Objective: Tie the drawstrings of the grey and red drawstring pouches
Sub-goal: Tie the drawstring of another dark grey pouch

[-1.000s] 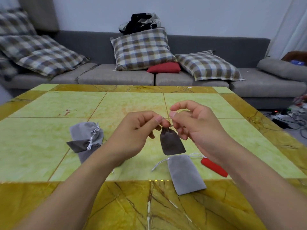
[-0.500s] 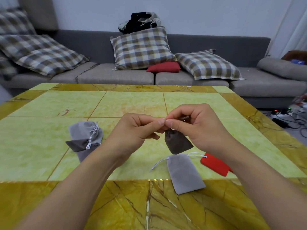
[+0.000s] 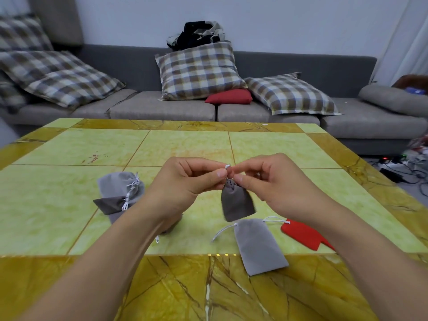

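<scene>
so both hands are pinching the white drawstring (image 3: 228, 166): left hand (image 3: 185, 184) and right hand (image 3: 273, 181), dark grey pouch (image 3: 237, 202) dangling above the table (image 3: 69, 181).

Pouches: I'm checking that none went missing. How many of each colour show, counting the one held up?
Light grey pouches: 2, one in the left pile, one lying flat.
Dark grey pouches: 2, one in the pile, one held up.
Red pouch: 1.
Total: 5; the forearm may hide more.

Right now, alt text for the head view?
Both hands, left hand and right hand, pinch the white drawstring of a dark grey pouch above a green table; a light grey pouch lies beneath.
</scene>
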The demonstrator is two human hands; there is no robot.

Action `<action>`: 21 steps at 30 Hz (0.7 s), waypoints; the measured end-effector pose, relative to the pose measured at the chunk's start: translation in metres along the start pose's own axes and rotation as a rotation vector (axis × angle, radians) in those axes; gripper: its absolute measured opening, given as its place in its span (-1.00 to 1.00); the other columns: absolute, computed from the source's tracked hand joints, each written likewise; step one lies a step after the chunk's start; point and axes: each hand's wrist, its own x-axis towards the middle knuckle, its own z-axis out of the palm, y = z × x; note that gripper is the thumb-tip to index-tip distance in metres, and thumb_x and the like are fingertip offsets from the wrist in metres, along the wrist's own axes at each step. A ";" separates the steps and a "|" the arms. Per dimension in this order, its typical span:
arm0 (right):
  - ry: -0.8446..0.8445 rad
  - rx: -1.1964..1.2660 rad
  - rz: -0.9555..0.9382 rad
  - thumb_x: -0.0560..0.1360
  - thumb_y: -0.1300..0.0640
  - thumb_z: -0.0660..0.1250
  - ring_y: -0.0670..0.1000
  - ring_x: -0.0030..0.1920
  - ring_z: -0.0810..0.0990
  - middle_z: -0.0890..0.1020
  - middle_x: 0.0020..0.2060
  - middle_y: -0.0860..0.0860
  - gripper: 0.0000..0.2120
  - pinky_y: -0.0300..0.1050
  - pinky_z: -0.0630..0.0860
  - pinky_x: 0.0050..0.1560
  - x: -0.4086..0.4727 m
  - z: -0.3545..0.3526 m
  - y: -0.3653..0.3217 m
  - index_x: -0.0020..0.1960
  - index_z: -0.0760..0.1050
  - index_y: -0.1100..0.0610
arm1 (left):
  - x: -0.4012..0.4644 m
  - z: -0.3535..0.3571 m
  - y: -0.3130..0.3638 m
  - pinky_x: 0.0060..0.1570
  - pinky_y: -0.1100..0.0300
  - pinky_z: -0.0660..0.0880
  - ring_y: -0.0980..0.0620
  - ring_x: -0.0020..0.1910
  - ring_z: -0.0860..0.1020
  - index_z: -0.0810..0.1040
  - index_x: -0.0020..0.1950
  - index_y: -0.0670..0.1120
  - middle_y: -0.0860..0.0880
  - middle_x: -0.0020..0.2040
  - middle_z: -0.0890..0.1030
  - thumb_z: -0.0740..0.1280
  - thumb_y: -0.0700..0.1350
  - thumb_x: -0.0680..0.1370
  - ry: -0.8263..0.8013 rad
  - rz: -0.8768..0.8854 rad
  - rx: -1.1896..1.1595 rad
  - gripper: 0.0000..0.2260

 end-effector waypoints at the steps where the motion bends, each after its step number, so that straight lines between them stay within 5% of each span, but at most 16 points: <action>1: -0.028 -0.099 -0.008 0.53 0.11 0.42 -0.07 -0.36 0.48 0.59 -0.35 -0.04 -0.87 -0.21 0.42 -0.31 -0.001 0.000 -0.001 0.05 0.70 0.04 | 0.000 0.000 -0.001 -0.11 0.29 0.59 -0.01 -0.14 0.66 0.69 -0.02 -0.25 -0.17 -0.10 0.72 0.41 -0.29 0.45 0.011 0.003 0.030 -0.87; 7: 0.046 -0.339 -0.123 0.52 0.04 0.42 -0.14 -0.20 0.47 0.48 -0.19 -0.10 -0.92 -0.34 0.33 -0.21 -0.004 0.005 -0.006 -0.12 0.67 -0.01 | 0.001 -0.002 -0.006 -0.23 0.22 0.59 0.09 -0.28 0.64 0.73 -0.09 -0.05 0.01 -0.25 0.73 0.49 -0.21 0.44 0.076 0.096 0.382 -0.90; 13: 0.117 -0.305 -0.385 0.47 0.13 0.48 -0.16 -0.20 0.56 0.65 -0.21 -0.08 -0.96 -0.45 0.34 -0.19 -0.001 0.005 0.003 -0.13 0.71 0.07 | 0.001 -0.006 -0.003 -0.16 0.20 0.61 0.05 -0.20 0.67 0.73 -0.03 -0.02 0.04 -0.20 0.73 0.42 -0.21 0.52 -0.058 0.101 0.479 -0.87; 21: 0.191 -0.241 -0.523 0.44 0.19 0.51 -0.13 -0.25 0.64 0.71 -0.28 -0.04 -0.97 -0.17 0.54 -0.23 -0.001 0.003 0.002 -0.13 0.74 0.12 | 0.000 -0.011 0.004 -0.10 0.15 0.62 -0.04 -0.12 0.68 0.73 -0.02 -0.10 -0.06 -0.16 0.74 0.43 -0.20 0.51 -0.085 0.000 0.365 -0.89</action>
